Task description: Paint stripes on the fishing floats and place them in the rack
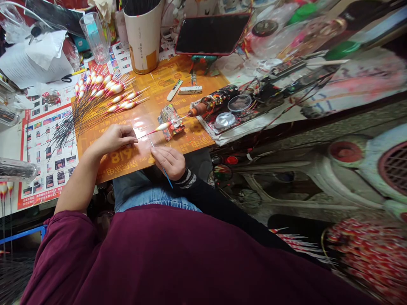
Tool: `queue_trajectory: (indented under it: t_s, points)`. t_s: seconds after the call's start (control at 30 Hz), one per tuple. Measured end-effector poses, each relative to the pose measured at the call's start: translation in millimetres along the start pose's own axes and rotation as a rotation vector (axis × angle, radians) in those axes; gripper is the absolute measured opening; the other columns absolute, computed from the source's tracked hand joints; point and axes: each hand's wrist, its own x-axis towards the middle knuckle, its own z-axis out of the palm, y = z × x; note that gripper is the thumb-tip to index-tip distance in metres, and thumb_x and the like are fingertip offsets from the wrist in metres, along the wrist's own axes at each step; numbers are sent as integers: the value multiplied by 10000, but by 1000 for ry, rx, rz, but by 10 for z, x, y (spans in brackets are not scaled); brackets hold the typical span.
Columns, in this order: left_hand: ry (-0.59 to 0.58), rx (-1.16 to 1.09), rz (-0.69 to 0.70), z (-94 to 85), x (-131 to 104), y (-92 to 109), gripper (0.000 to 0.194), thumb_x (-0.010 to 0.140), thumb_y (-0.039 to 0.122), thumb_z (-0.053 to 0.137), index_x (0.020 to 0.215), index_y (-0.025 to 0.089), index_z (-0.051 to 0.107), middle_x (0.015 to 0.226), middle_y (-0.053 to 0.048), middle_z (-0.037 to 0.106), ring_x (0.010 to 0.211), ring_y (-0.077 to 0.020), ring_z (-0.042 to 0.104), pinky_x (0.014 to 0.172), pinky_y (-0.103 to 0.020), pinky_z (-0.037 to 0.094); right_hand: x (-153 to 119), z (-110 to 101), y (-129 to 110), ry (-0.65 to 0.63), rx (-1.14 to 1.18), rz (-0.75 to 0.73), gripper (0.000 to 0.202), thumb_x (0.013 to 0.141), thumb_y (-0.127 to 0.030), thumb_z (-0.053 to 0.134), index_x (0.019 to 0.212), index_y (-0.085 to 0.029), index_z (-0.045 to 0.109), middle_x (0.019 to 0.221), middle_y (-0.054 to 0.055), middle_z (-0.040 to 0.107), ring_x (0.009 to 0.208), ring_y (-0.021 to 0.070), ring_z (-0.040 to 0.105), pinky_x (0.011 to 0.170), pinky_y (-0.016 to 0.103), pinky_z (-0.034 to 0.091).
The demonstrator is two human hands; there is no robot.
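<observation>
My left hand (122,137) pinches the thin dark stem of a white, yellow and red float (163,126) over the orange sheet (190,146). The float lies nearly level, its right end reaching the orange tip of a paint-spattered spindle (219,99) and its body beside a paint-stained block (171,120). Closed round a thin blue-handled brush (166,176), my right hand (170,162) stays just below the float, with the brush tip close to the red part of the stem. Whether the tip touches is too small to tell.
A pile of similar floats (104,89) lies left of centre. Behind stand a glass (94,38), a tall paper cup (143,38) and a phone (212,34) on a stand. Two small dishes (225,120) sit right of the block. More red floats (369,254) are at the lower right.
</observation>
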Motion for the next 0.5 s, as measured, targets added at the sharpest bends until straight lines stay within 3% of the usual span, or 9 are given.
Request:
queue_trajectory:
  t_s: [0.17, 0.33, 0.5]
  points:
    - [2, 1, 7, 1, 5, -3, 183, 850, 311, 657, 758, 153, 643, 597, 0, 619, 503, -59, 511, 496, -199, 379, 27, -9, -9, 66, 0, -40, 449, 917, -92, 595, 1366, -102, 579, 1127, 153, 737, 1116, 224, 690, 914, 365, 630]
    - [1, -13, 0, 7, 3, -6, 182, 850, 305, 657, 754, 152, 642, 592, 2, 617, 491, -56, 501, 483, -195, 370, 21, -1, -13, -7, -111, -18, 305, 962, -142, 540, 1242, -134, 662, 1087, 116, 752, 1058, 200, 710, 880, 349, 643]
    - [2, -24, 2, 13, 3, -7, 175, 844, 298, 662, 754, 148, 642, 591, 4, 615, 487, -53, 499, 476, -189, 365, -20, 5, -2, -2, -67, -11, 340, 947, -127, 565, 1281, -115, 629, 1105, 136, 746, 1083, 205, 706, 901, 352, 629]
